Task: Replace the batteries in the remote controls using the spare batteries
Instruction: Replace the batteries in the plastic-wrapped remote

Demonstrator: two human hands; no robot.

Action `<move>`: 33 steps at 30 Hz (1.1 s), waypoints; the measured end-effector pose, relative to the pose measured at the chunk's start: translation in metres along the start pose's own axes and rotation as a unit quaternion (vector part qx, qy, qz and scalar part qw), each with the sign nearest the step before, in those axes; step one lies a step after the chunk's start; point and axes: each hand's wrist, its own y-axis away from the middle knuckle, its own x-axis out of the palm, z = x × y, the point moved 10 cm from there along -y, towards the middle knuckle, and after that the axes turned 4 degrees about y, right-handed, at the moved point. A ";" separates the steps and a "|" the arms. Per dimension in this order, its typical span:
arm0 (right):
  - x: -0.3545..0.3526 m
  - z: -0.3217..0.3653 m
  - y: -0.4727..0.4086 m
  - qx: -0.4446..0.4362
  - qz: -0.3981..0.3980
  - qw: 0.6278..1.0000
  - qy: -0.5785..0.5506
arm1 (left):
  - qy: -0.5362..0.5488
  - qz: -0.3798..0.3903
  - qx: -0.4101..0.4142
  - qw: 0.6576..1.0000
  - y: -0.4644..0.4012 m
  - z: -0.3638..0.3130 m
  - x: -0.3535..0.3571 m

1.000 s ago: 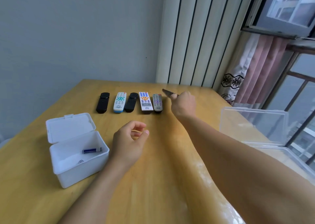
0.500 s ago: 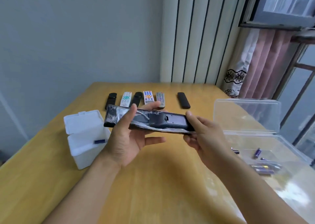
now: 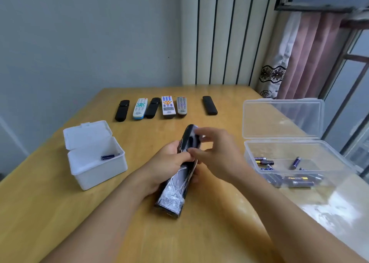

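Head view: over the wooden tabletop [image 3: 199, 232], both forearms reach forward to a black plastic-wrapped remote [image 3: 180, 174] raised at the centre. Left hand [image 3: 165, 168] curls round its middle; right hand [image 3: 217, 154] pinches its upper end, blurred. Spare batteries [image 3: 293, 179] lie in the clear box [image 3: 299, 148] at right.

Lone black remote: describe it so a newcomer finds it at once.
Start at the table's far edge, where a row of remotes lies. Right of the row, across a gap, lies the lone black remote, nearest the clear box. The others lie close together; it lies apart.
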 end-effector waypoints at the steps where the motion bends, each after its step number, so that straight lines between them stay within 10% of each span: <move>1: -0.006 0.006 0.000 -0.030 0.000 0.999 0.038 | -0.012 -0.004 0.002 1.000 0.000 -0.002 -0.001; 13: -0.004 0.030 0.006 -0.147 0.035 0.981 0.124 | -0.202 -0.031 0.019 0.979 0.000 -0.005 -0.006; 33: -0.007 0.031 -0.002 -0.180 -0.082 0.967 0.162 | -0.136 -0.054 0.001 0.989 -0.011 -0.003 -0.019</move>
